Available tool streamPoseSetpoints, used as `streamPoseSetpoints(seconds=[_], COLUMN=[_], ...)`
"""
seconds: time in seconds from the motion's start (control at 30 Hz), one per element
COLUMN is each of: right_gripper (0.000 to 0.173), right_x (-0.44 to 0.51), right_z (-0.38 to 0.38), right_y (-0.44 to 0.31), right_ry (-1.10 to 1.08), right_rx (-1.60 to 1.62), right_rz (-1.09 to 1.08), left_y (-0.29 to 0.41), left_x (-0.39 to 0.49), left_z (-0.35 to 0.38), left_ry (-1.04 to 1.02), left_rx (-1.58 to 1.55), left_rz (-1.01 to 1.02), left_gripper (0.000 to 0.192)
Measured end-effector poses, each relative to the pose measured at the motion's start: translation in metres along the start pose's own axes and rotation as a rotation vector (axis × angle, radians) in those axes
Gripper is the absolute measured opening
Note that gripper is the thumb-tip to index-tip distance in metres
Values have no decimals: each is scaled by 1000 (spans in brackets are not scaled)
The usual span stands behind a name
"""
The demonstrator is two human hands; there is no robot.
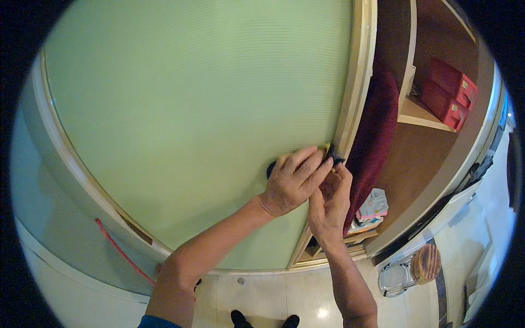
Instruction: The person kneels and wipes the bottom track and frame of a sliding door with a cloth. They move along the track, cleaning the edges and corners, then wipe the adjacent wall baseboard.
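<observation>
Both of my hands meet at the right edge of a green ribbed sliding door panel (205, 123), beside its pale frame (356, 82). My left hand (293, 180) lies over the panel, its fingers around a small dark and yellow item (330, 152) that I cannot identify. From below and to the right, my right hand (334, 197) touches the same item with bent fingertips. A dark rounded object (270, 169) shows partly behind my left hand; the rest of it is hidden.
Right of the frame hangs dark red cloth (375, 135). Red boxes (447, 96) sit on a shelf, with folded items (373, 205) lower down. A round wooden-topped stool (426, 263) stands on the floor at right. A red cord (121, 252) hangs at lower left.
</observation>
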State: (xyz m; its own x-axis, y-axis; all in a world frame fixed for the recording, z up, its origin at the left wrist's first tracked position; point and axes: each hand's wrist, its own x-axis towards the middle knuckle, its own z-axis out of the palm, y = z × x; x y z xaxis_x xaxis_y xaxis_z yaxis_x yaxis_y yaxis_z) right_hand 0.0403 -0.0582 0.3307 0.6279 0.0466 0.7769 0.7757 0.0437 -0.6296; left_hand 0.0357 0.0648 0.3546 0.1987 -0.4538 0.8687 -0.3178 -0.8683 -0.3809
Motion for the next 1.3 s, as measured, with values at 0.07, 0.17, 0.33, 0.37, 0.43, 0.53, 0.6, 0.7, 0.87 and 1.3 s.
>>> streamPoseSetpoints(seconds=[0.07,0.17,0.33,0.37,0.43,0.53,0.6,0.7,0.87,1.3], right_gripper=[51,43,49,44,36,35,36,41,62,45], right_x=[-23,-70,-162,-170,-182,-185,-158,-116,-34,-17], right_z=[3,-5,18,21,24,24,29,27,30,48], right_y=[19,37,101,105,104,100,71,50,13,-5], right_ry=[-22,-71,-31,-15,20,32,33,25,76,6], right_rx=[-18,-59,46,115,237,280,346,279,79,-148], right_rz=[79,269,428,471,563,621,562,389,57,-6], left_y=[9,34,57,59,65,63,50,28,-16,-34], left_x=[-29,-82,-181,-191,-203,-206,-190,-137,-52,-67], left_z=[7,25,31,30,28,30,27,14,-18,-33], left_ry=[-46,-123,-292,-301,-315,-270,-189,-84,53,114], left_rx=[-44,-145,-266,-262,-269,-335,-353,-338,-277,-238], left_rz=[-15,-23,4,12,21,-41,-58,-43,-11,-26], left_gripper=[40,39,37,36,35,35,36,36,39,35])
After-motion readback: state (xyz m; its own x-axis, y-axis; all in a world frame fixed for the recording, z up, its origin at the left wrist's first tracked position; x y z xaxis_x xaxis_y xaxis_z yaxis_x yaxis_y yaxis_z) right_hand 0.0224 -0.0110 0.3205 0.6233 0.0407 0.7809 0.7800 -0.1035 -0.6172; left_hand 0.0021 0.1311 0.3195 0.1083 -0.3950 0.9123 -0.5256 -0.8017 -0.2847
